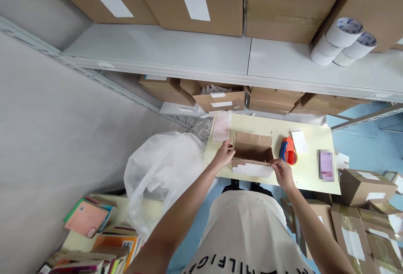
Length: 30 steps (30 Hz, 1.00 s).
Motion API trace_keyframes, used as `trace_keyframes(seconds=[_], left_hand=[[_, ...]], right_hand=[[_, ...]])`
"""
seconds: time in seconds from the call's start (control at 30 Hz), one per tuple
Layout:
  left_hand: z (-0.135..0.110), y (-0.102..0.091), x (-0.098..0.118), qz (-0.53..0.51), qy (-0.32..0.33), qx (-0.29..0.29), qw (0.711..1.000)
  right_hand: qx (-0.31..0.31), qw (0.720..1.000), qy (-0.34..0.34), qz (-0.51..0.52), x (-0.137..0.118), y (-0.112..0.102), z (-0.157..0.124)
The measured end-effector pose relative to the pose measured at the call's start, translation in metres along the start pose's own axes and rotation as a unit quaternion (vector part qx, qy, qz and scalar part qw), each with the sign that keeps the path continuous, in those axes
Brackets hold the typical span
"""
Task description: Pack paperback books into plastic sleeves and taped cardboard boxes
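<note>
A small open cardboard box [255,152] stands on the pale yellow table [302,179], its back flap upright and a white strip along its front. My left hand [224,154] is closed on the box's left edge. At the front right corner, my right hand [283,174] pinches the cardboard rim. Just right of the box sits a red and blue tape dispenser [288,151]. Behind the dispenser lie white cards or paper [299,140]. A pinkish sheet [222,126] is at the table's back left corner.
A shelf [176,49] with large cartons and white tape rolls [343,34] runs above the table's far edge. To the left bulges a clear plastic bag [163,173] near stacked books [91,215]. Taped cartons [365,188] are piled right; a blurred purple item [326,166] lies on the table.
</note>
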<state>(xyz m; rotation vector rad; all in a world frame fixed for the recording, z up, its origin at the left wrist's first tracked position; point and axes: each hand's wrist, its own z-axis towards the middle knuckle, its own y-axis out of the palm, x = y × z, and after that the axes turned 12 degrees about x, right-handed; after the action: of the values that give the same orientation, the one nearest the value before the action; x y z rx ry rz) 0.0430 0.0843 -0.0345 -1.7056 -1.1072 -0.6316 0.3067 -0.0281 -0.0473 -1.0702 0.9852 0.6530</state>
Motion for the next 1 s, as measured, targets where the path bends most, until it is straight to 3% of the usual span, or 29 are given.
trace_keyframes(seconds=[0.2,0.4,0.53,0.77,1.0], left_hand=[[-0.016,0.002,0.002,0.042,0.103,0.067,0.992],[-0.047,0.011,-0.024,-0.009,0.185,0.052,0.981],[-0.055,0.011,-0.034,0.025,0.200,0.057,0.978],[-0.050,0.011,-0.047,0.033,0.179,0.124,0.976],[-0.048,0.007,-0.053,-0.041,0.170,0.032,0.984]], right_hand=[[-0.087,0.990,-0.112,0.025,0.002,-0.007,0.001],[-0.175,0.969,-0.175,0.025,0.010,-0.014,-0.019],[-0.151,0.972,-0.181,0.010,0.016,-0.012,-0.030],[-0.035,0.987,-0.146,-0.057,0.023,-0.003,-0.037],[-0.060,0.979,-0.192,-0.005,0.017,-0.001,-0.039]])
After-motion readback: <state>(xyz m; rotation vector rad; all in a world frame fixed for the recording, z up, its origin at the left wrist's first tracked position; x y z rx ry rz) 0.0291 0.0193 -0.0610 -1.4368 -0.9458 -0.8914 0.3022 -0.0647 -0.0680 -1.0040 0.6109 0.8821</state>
